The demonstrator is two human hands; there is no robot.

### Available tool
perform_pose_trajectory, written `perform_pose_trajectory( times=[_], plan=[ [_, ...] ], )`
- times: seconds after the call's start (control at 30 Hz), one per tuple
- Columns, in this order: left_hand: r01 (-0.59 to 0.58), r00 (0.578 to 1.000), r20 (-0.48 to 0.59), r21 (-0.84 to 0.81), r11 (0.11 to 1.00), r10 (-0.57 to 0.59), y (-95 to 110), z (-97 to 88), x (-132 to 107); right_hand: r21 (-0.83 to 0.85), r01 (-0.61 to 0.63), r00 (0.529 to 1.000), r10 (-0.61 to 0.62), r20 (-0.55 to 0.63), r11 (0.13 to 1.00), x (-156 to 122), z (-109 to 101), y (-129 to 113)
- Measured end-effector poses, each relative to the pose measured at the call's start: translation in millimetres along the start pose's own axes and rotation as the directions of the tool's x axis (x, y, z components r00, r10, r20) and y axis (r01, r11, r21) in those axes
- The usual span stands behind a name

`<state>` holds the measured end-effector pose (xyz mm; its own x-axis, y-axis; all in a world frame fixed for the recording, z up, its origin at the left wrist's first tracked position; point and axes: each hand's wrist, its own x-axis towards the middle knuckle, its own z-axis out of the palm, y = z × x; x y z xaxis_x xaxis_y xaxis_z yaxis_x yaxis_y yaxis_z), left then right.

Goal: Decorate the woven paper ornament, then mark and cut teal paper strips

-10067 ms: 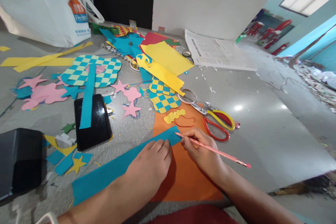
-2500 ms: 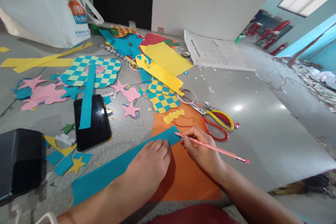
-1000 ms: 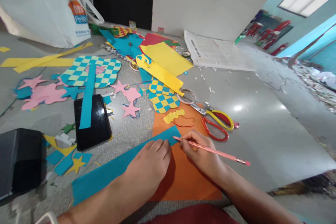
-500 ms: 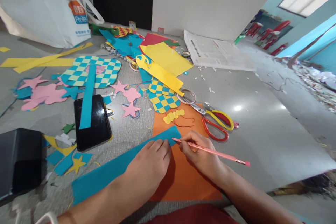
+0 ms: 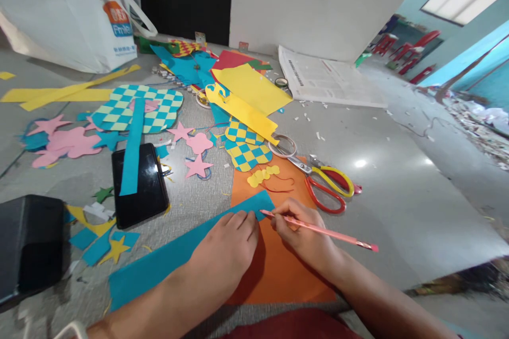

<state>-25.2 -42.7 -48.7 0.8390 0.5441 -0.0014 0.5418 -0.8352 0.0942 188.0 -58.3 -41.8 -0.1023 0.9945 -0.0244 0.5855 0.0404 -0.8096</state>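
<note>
A long blue paper strip (image 5: pixel 167 270) lies slantwise, its right end over a sheet of orange paper (image 5: pixel 278 270). My left hand (image 5: pixel 226 246) rests on the strip with its fingers bent and close together, pressing it down; the fingertips' undersides are hidden. In my right hand (image 5: pixel 302 228) is a pink pencil (image 5: pixel 334 233), pinched near its point. The pencil tip touches the strip close to its right end, just beside my left fingers. Above on the orange sheet sit small yellow paper shapes (image 5: pixel 262 175) and a loose red thread (image 5: pixel 278 190).
Scissors (image 5: pixel 326 185) with red and yellow handles lie beyond my right hand. A phone (image 5: pixel 151 196) carries a narrow blue strip. Pink stars (image 5: pixel 199 166), checkered woven paper (image 5: pixel 159 122), a tape roll (image 5: pixel 283 146), newspaper (image 5: pixel 326 77), a black case (image 5: pixel 32 249) and a white bag (image 5: pixel 67 16) lie around.
</note>
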Motion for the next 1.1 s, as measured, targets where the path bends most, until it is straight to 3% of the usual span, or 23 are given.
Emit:
perform_pose_trajectory(
  times=[0.17,0.3,0.37,0.47,0.53,0.7,0.93,1.1],
  plan=[
    [0.011,0.999,-0.037,0.015,1.000,-0.010,0.3,-0.2,-1.6,-0.010,0.032,0.999,-0.032,-0.009,0.999,0.6,0.0,-0.3],
    [0.010,1.000,0.001,0.015,1.000,-0.010,0.6,-1.0,-0.3,0.032,0.060,0.998,-0.058,-0.034,0.998,-1.0,1.6,1.3],
    [0.018,1.000,0.014,0.017,1.000,-0.019,0.6,-1.9,0.9,0.110,0.123,0.983,-0.106,-0.151,0.986,-1.8,2.0,2.0],
    [0.018,0.999,0.034,0.021,1.000,-0.018,0.1,-4.0,2.2,0.164,0.270,0.900,-0.188,-0.394,0.949,-1.2,0.1,2.8],
    [0.010,0.999,0.053,0.031,0.999,-0.012,-1.1,-6.4,2.9,0.153,0.312,0.864,-0.213,-0.455,0.938,0.2,-2.2,3.9],
    [-0.032,0.999,0.044,0.032,0.999,0.031,-5.7,-11.3,3.3,0.151,0.226,0.913,-0.155,-0.377,0.962,5.8,-5.7,9.4],
    [-0.036,0.999,0.008,0.030,0.999,0.036,-7.2,-11.5,-0.1,0.096,0.211,0.920,-0.165,-0.354,0.973,15.4,-7.2,18.1],
    [-0.039,0.999,-0.026,-0.076,0.996,0.037,-9.3,-9.4,-0.1,0.136,0.209,0.940,-0.160,-0.301,0.968,18.3,-7.3,25.2]
  ],
)
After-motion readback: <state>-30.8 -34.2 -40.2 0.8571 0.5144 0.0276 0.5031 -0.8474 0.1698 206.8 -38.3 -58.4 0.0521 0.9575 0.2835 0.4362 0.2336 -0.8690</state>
